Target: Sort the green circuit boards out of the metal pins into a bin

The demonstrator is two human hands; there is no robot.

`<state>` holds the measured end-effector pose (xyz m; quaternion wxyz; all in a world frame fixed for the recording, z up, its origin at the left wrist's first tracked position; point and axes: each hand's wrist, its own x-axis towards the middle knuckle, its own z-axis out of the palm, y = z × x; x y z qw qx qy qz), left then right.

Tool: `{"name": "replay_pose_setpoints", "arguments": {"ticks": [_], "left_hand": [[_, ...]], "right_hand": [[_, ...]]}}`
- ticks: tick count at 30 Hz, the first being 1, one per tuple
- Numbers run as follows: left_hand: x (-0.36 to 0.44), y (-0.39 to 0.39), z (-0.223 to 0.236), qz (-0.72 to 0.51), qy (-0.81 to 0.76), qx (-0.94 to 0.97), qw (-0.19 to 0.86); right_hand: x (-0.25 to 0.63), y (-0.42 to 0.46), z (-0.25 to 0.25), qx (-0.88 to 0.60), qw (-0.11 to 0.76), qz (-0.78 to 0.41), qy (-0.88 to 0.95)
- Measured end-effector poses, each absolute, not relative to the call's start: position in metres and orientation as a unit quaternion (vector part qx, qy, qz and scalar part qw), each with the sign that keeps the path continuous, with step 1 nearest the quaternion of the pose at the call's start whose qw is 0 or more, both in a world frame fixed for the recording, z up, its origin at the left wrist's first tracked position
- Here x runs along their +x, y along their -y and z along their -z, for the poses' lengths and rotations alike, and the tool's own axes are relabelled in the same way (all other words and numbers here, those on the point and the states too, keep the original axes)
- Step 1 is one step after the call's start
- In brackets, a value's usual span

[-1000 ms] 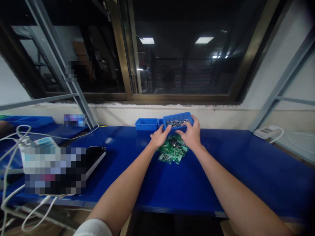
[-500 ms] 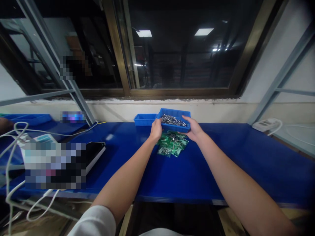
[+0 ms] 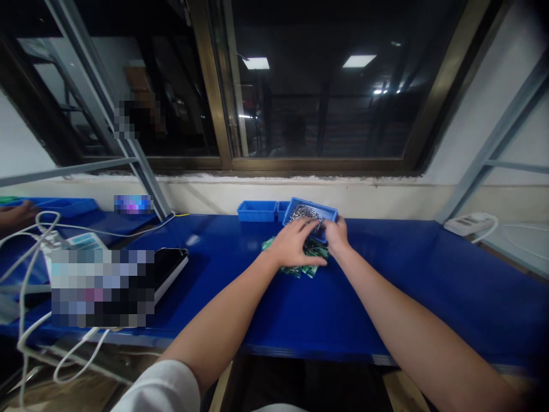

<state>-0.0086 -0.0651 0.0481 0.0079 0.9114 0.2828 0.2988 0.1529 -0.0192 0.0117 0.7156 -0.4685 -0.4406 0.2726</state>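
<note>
- Blue tabletop [image 3: 214,286] is spreading beneath both hands, its near edge running below them.
- Well left of the grip, a black-topped device [image 3: 169,266] is lying near cables.
- Just left of the held bin, an empty-handed reach is showing: left hand [image 3: 294,243] is slanting in palm down, thumb and fingers spreading wide over metal pieces [image 3: 301,213]; contact is hard to tell.
- Blue bin [image 3: 315,205] is tilting toward the person above green packets [image 3: 309,271].
- Right hand [image 3: 337,234] is gripping its right end.
- Right of the grip, tabletop is giving open room.
</note>
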Motion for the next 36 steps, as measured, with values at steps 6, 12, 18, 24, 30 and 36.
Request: {"name": "replay_pose_setpoints", "arguments": {"ticks": [6,12,18,24,30,36], "left_hand": [[-0.008,0.048,-0.028,-0.250,-0.275,0.928,-0.012],[-0.015,0.039,-0.034,-0.245,-0.252,0.936,-0.032],[-0.013,0.039,-0.033,-0.239,-0.264,0.934,-0.034],[-0.012,0.039,-0.031,-0.242,-0.279,0.929,-0.037],[-0.010,0.039,-0.028,-0.263,-0.330,0.904,-0.073],[-0.009,0.036,-0.026,-0.242,-0.329,0.911,-0.056]], "right_hand": [[0.151,0.015,-0.002,-0.500,0.705,-0.235,0.445],[0.151,0.015,-0.001,-0.504,0.693,-0.176,0.484],[0.150,0.019,-0.004,-0.538,0.668,-0.124,0.499],[0.146,0.020,-0.002,-0.538,0.658,-0.094,0.518],[0.138,0.028,-0.007,-0.537,0.626,-0.054,0.563],[0.138,0.030,-0.008,-0.529,0.616,-0.020,0.583]]}}
